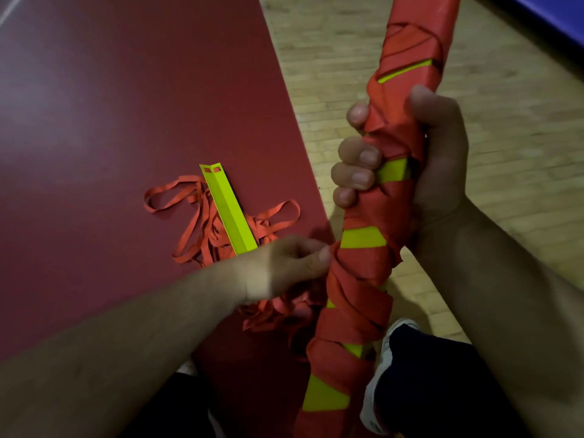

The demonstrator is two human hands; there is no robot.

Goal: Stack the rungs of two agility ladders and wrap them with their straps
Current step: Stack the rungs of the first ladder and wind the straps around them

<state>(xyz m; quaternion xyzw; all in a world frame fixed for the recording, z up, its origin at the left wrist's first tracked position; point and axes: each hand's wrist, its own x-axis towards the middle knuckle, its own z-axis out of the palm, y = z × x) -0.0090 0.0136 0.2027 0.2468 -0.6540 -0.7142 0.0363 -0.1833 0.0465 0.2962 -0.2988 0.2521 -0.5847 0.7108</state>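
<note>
A long bundle of yellow-green rungs (363,238), wound round with orange strap, runs upright from bottom centre to the top right. My right hand (410,153) grips its middle, fingers curled round it. My left hand (294,263) pinches the orange strap at the bundle's left side, just below a bare yellow patch. A second stack of yellow-green rungs (226,208) lies on the dark red mat, on a loose tangle of orange straps (196,226). More orange strap (275,314) is bunched under my left wrist.
The dark red mat (110,121) fills the left half. Pale wooden floor (521,74) lies to the right, with a blue mat's edge (556,14) at the top right corner. My white shoe (384,374) and dark trouser legs sit at the bottom.
</note>
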